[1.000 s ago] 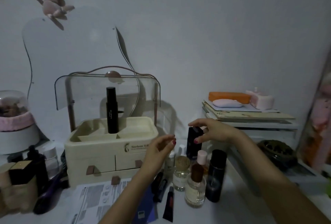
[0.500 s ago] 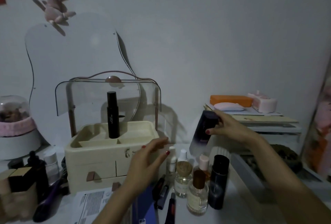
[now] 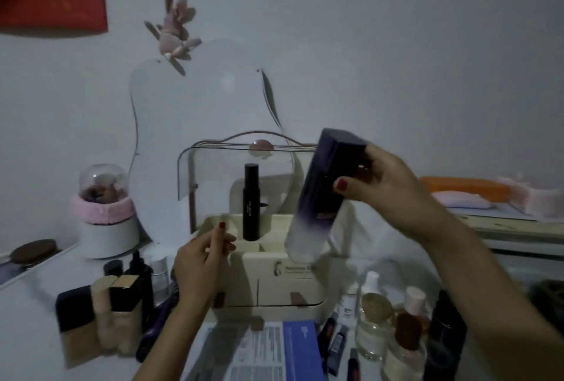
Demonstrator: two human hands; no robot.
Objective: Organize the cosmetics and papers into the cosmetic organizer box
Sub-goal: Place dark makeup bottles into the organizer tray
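Inside the cream organizer box point(image 3: 274, 277), lid up, one black tube point(image 3: 251, 202) stands upright in a top compartment; other compartments look bare, though dim. Right hand point(image 3: 384, 179) grips a tall purple-to-frosted bottle point(image 3: 320, 194), tilted, above the box's right edge. Left hand point(image 3: 200, 267) hovers at the left front, fingers loosely curled, holding nothing; papers point(image 3: 259, 350) lie in front.

Dim room, plain white wall point(image 3: 396, 45), red wall hanging point(image 3: 52, 5), white tabletop point(image 3: 36, 350)
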